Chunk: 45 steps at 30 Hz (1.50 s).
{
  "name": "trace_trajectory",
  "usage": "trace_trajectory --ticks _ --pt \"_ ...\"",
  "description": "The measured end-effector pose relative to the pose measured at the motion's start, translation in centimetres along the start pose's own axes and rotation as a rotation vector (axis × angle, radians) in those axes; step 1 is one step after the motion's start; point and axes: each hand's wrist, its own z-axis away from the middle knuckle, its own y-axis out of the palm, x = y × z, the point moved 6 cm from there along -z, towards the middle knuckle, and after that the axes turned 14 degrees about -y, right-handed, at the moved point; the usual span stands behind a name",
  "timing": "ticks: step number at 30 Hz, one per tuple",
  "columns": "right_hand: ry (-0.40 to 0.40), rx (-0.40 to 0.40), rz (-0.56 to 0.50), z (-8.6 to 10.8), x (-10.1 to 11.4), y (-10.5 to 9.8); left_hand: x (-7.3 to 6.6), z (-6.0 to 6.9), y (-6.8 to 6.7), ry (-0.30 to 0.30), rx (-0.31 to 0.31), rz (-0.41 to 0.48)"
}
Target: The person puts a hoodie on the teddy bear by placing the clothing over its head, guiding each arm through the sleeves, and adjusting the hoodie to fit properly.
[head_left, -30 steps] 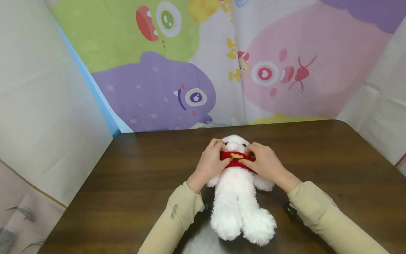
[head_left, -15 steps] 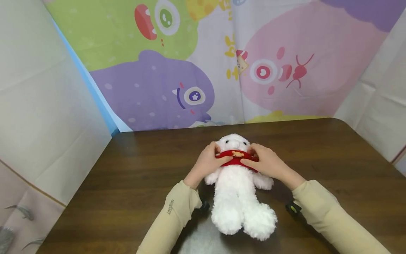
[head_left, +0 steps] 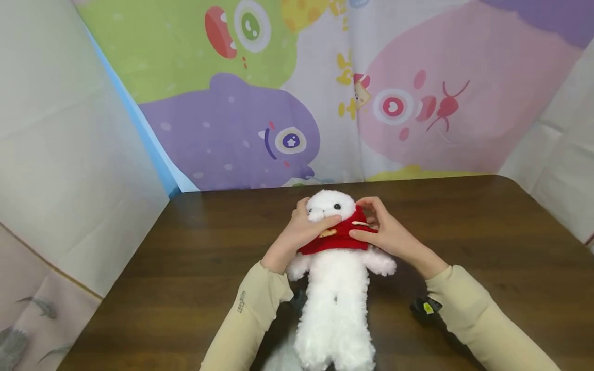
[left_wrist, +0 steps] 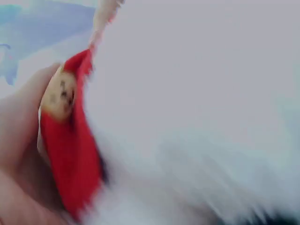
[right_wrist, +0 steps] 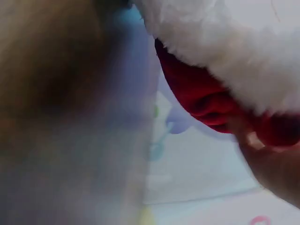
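A white fluffy plush toy (head_left: 336,288) lies face up on the table, feet toward me and head turned slightly left. Bunched round its neck and upper chest is a small red garment (head_left: 341,239) with a tan bear-face patch (left_wrist: 61,93). My left hand (head_left: 294,232) holds the toy by the neck; its thumb crosses below the face and its fingers are at the left of the head. Between thumb and fingers, my right hand (head_left: 390,234) pinches the garment's right side, where a pale strip shows. The toy's arms stick out below the red cloth.
The brown wooden table (head_left: 209,247) stretches out on both sides. A cartoon-print curtain (head_left: 260,129) hangs behind its far edge, with pale cloth walls left and right. Grey fluffy material (head_left: 280,350) shows near the toy's legs.
The toy has turned, its head and feet shifting left. My left thumb has moved from the garment's front up under the face. The red cloth is spread wider and reaches higher on the right.
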Motion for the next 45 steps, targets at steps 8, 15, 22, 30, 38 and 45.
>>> trace_trajectory --ticks 8,15,22,30,38,45 --pt "-0.153 -0.077 0.078 -0.1 2.9 -0.4 -1.3 1.3 -1.1 0.053 -0.088 0.177" --pt "-0.102 -0.171 0.259 1.0 3.0 0.2 -0.8 1.0 -0.8 0.099 -0.131 0.485" --pt "-0.032 -0.099 0.146 1.5 2.4 2.2 -0.6 0.8 -1.2 0.142 -0.136 0.762" --pt "0.195 0.051 0.027 1.6 1.4 2.1 -1.7 1.5 -1.0 0.203 -0.077 0.466" --pt "0.237 -0.101 -0.36 1.2 0.8 1.8 -3.4 3.2 -0.4 0.419 0.121 -0.067" --pt "0.233 -0.229 -0.48 1.5 0.9 1.6 -4.0 3.4 -0.1 0.504 0.149 -0.189"
